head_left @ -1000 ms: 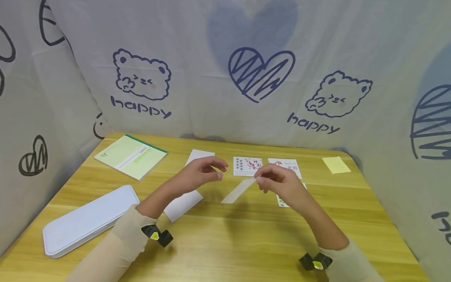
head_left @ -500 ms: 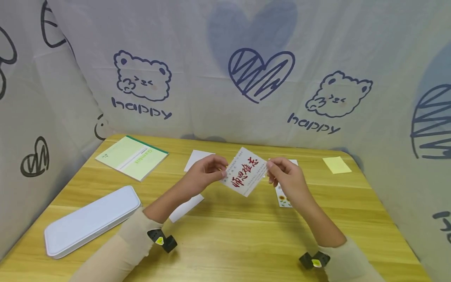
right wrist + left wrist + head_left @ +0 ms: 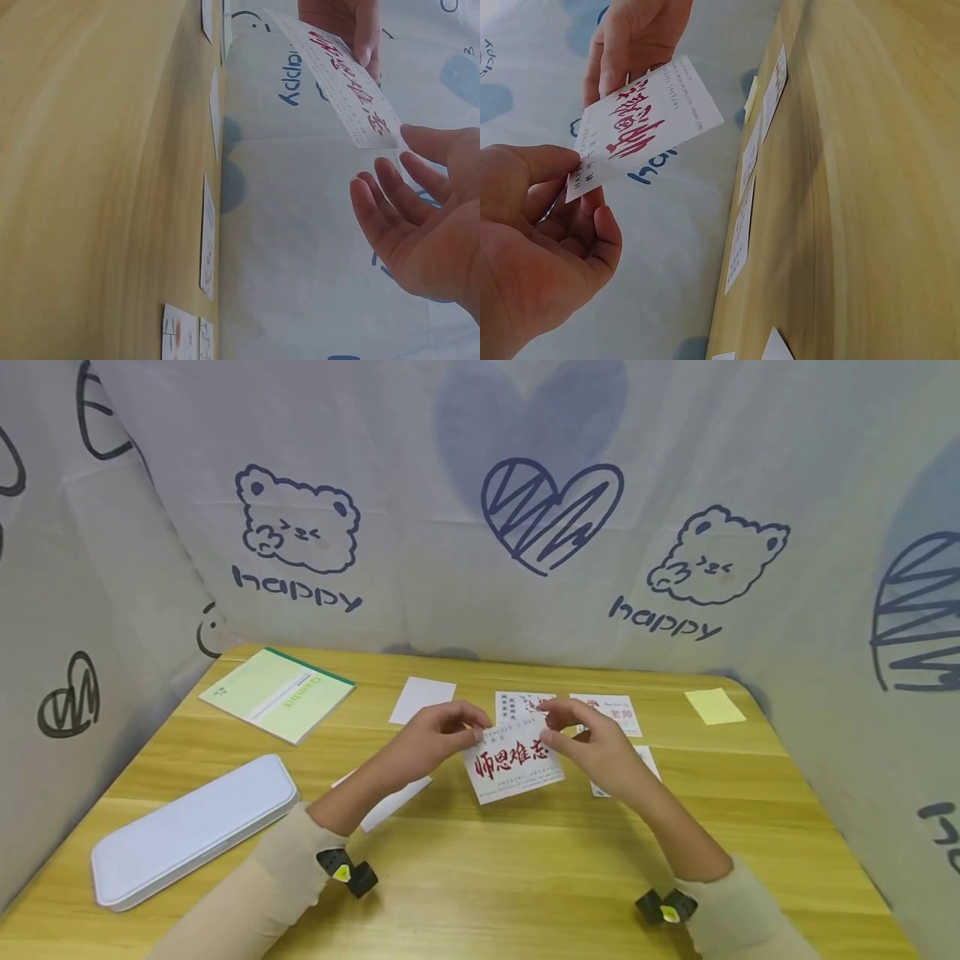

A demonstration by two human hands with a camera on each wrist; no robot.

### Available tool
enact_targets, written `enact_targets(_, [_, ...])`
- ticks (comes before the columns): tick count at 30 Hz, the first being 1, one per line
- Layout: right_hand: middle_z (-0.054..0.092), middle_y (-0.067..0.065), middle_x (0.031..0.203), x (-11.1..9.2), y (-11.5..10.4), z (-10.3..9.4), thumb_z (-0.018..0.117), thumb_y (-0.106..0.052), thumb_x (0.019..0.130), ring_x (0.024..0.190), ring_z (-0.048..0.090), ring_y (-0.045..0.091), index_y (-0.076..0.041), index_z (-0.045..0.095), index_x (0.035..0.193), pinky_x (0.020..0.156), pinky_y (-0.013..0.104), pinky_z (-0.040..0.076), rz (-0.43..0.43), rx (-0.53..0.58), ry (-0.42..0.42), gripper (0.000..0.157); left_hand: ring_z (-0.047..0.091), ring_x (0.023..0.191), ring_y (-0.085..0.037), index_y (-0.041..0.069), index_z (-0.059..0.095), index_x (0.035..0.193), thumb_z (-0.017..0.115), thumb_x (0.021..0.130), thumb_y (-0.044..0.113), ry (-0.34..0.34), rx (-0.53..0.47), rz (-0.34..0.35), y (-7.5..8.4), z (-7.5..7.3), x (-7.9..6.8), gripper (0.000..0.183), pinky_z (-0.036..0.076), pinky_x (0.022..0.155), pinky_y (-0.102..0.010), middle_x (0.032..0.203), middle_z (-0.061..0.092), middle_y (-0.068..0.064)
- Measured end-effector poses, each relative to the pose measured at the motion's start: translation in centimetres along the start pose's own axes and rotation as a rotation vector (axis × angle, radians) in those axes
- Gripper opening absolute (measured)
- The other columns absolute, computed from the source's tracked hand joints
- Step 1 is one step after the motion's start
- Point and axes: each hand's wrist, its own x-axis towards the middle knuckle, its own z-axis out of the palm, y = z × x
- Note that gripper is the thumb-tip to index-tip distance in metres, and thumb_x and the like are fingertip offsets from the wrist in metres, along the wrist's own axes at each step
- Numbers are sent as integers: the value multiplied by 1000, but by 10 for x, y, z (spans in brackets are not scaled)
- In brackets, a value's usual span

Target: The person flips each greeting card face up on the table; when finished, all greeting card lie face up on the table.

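The left hand (image 3: 429,739) and the right hand (image 3: 603,745) each pinch, thumb in front, the upper part of a white rectangular paper card (image 3: 517,770) with red brush-style characters, which hangs tilted between them, above a yellow wood-grain table (image 3: 487,885). Just beyond the grip lies a white card printed with red blossoms (image 3: 513,705). Left of the grip, past the forearm, lies a long pale-blue rounded case (image 3: 195,831); well to its right, a square yellow paper note (image 3: 715,707).
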Motion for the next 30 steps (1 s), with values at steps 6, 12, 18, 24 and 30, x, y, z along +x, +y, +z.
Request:
enact_targets(6, [70, 5, 104, 1, 1, 5, 67, -24, 98, 93, 65, 18, -15, 66, 129, 79, 31, 55, -35, -13, -18, 32, 65, 94, -17, 6, 68, 114, 63, 99, 10, -28, 2, 8, -5, 3, 2, 17, 53, 83, -31, 117, 67, -11])
enact_targets(12, [66, 12, 106, -13, 15, -1, 69, -21, 97, 82, 68, 19, -13, 65, 128, 68, 37, 59, 55, 45, 2, 32, 61, 91, -17, 5, 68, 116, 64, 98, 11, -67, 53, 6, -16, 8, 6, 19, 52, 82, -31, 108, 66, -6])
enact_targets(18, [68, 11, 100, -15, 35, -6, 70, -14, 95, 85, 68, 22, -8, 67, 121, 69, 38, 59, 101, -14, -18, 27, 61, 92, -13, 4, 68, 117, 62, 99, 8, -182, 191, 16, -29, 11, 22, 19, 51, 82, -28, 103, 69, -3])
enact_targets(24, [67, 2, 91, -1, 57, -8, 70, -15, 95, 82, 62, 18, -12, 70, 110, 69, 32, 53, 105, -195, -59, 15, 59, 90, -12, 10, 71, 111, 61, 100, 9, -235, 399, -6, -32, 16, 50, 15, 50, 80, -27, 104, 70, -1])
enact_targets(30, [64, -2, 89, 15, 76, -8, 69, -19, 95, 69, 56, 13, -14, 70, 105, 63, 31, 46, 99, -359, -144, 10, 62, 99, -14, 9, 71, 108, 59, 100, 6, -285, 555, -10, -45, 22, 73, 15, 51, 85, -28, 108, 70, -3])
